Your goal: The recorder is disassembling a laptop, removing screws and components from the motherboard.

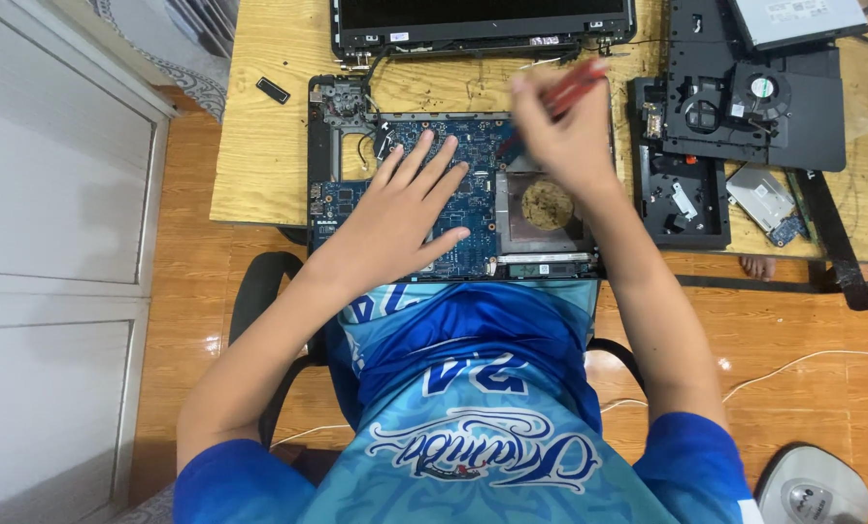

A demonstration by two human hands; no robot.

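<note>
While left hand [410,209] presses blue motherboard [453,209], right hand [560,126] perhaps grips red screwdriver [572,85]

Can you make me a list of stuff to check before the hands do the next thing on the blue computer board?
1. Left hand flat on the blue laptop circuit board, steadying it: ok.
2. Right hand gripping the red-handled tool: ok.
3. Tool tip on the right spot: cannot tell, blurred.
4. Board fully on the yellow wooden table: not ok, near edge overhangs.
5. Small black part away from the hands: ok.
</note>
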